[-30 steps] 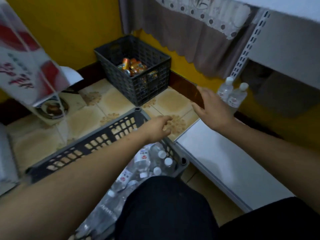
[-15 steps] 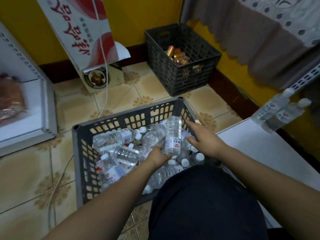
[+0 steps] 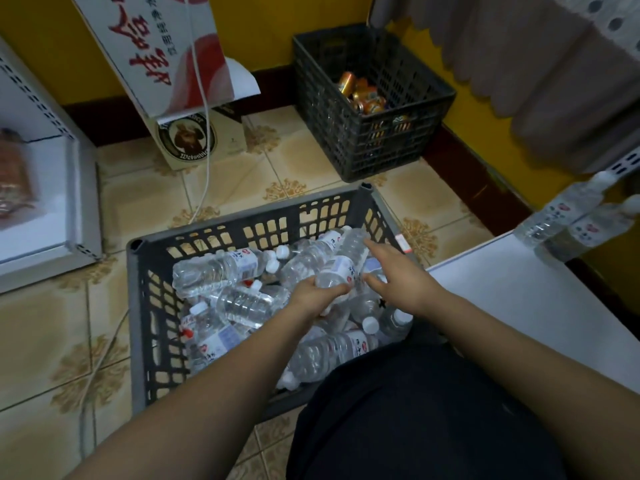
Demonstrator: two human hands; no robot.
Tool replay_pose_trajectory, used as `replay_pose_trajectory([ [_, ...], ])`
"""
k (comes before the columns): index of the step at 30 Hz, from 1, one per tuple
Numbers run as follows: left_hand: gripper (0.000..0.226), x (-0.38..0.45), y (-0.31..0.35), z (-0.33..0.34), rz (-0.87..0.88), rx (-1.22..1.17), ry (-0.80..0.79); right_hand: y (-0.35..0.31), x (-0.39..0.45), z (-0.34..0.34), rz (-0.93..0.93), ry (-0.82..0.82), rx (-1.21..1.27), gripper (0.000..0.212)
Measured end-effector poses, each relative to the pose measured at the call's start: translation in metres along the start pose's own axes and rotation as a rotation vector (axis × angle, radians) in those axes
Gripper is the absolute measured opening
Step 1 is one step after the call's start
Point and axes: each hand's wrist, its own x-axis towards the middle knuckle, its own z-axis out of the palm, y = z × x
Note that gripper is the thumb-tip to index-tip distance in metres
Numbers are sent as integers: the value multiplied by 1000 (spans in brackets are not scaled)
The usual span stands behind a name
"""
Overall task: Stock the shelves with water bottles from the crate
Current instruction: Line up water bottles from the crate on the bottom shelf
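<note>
- Head view: left hand [image 3: 320, 295] grips a water bottle [image 3: 341, 263] above the crate [image 3: 145, 306] (piled with bottles).
- Right hand [image 3: 398, 275], at 3 o'clock of it, fingers spread, holds nothing.

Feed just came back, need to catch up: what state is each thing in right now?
Left hand: grips a bottle.
Held bottle: lifted, tilted, base up.
Right hand: open, fingers over the pile.
Crate: holds many loose bottles.
Shelf bottles: two, standing.
Far crate: holds orange cans.
</note>
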Motion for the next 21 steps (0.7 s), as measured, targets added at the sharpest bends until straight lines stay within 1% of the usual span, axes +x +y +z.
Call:
replay_pose_trajectory([
  [2,53,-5,7,-15,67,89,45,-3,-4,-8,-17,4,-33,73],
  [4,51,-13,20,-32,130,248,44,-9,-10,-19,-42,23,-59,76],
  [6,49,-31,40,-47,189,412,-26,-16,-18,-31,-68,36,-84,83],
  [9,42,-68,80,-62,313,672,-139,-30,-32,-54,-109,66,-162,99],
  [11,46,-101,113,-63,414,824,-198,-40,-43,-72,-123,68,-219,111],
  [13,47,-137,145,-57,513,930,-251,-48,-56,-91,-128,52,-221,121],
  [14,45,-156,161,-54,551,954,-275,-53,-64,-102,-130,52,-180,122],
  [15,42,-174,176,-51,574,977,-289,-56,-74,-114,-130,64,-122,119],
  [18,45,-226,215,-42,682,1007,-275,-66,-107,-151,-114,148,-46,83],
  [20,51,-247,229,-38,732,905,-264,-73,-132,-170,-97,205,-18,76],
  [21,49,-253,232,-35,738,816,-281,-76,-144,-177,-90,234,18,75],
])
